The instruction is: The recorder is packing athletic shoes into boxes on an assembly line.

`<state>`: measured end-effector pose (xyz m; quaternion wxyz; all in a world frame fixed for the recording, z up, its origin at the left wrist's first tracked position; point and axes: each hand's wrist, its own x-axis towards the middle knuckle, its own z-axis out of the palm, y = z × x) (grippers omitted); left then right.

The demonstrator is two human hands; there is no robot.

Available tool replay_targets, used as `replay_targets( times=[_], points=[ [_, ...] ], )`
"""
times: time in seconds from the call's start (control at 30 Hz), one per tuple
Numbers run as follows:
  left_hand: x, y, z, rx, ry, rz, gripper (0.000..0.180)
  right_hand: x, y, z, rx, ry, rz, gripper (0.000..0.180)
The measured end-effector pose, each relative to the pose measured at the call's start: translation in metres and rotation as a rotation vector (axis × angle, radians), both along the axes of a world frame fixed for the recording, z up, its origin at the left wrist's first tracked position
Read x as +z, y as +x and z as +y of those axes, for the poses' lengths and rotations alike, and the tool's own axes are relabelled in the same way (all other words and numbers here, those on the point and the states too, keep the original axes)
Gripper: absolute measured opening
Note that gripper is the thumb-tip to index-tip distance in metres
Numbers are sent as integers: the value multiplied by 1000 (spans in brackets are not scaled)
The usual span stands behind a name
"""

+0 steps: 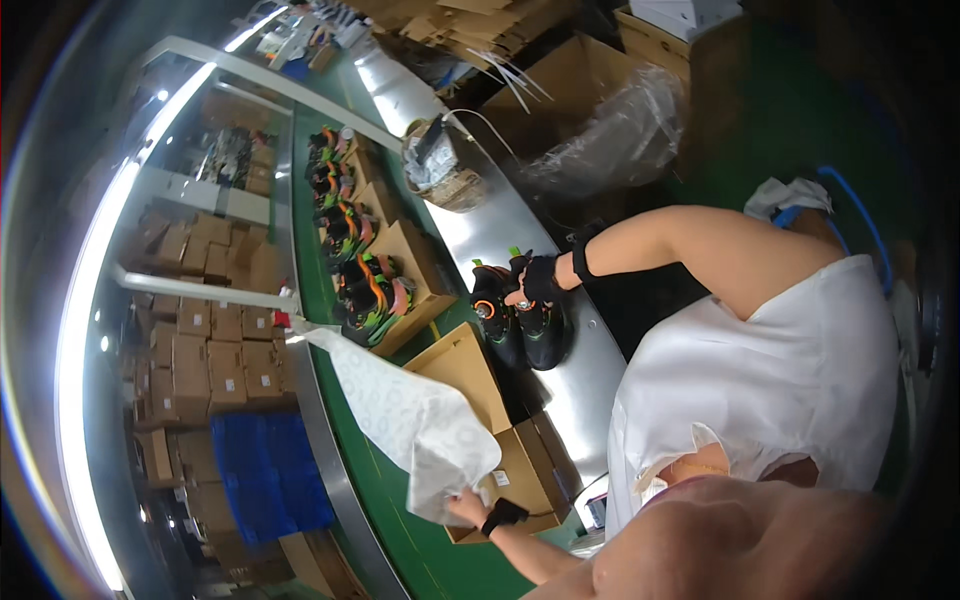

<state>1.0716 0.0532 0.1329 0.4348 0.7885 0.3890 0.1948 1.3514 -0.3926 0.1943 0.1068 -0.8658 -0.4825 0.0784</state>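
While the left hand (468,508) pinches white wrapping paper (420,425) over the open shoe box (520,470), the gloved right hand (538,280) grips black shoes (520,320) on the steel counter (590,380); paper should lie flat first.

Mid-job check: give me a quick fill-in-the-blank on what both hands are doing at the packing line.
1. The right hand rests on a pair of ___ shoes with orange and green accents.
2. The left hand grips a sheet of ___ tissue paper.
3. Open boxes carrying more pairs sit along a ___ conveyor belt.

Missing words: black; white; green.
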Motion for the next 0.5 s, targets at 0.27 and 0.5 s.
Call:
replay_targets(
  times=[0.27,0.5],
  points=[
    [58,-115,-51,169,244,-72,34,20,-36,30,202,-86,300,64],
    [30,-176,-93,501,504,553,76,125,-94,85,506,379,592,44]
  ],
)
